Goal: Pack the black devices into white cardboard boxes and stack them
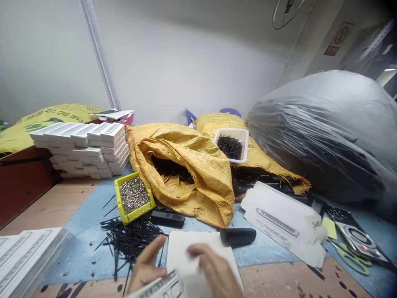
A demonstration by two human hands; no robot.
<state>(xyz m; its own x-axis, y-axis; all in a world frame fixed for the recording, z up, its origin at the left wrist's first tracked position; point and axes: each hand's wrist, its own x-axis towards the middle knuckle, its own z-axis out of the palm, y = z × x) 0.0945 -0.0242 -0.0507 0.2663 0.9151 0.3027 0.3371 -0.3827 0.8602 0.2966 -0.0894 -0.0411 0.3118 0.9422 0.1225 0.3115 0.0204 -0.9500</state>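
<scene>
Far beyond the hands (pixel 211 267), a plain white wall (pixel 173 54) is seen, with a slotted white upright (pixel 99 54) fixed against it ahead and to the left. Ahead and to the right, a red-and-white sign (pixel 339 39) is mounted on an angled wall section, and a bright ceiling light (pixel 389 69) is glimpsed beyond it. A reddish-brown wooden panel (pixel 25 186) is placed to the left.

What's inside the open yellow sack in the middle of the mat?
The yellow woven sack shows a dark mass in its mouth, probably like the black pins on the mat. Folded sacking covers the rest, so how full it is cannot be seen.
</scene>
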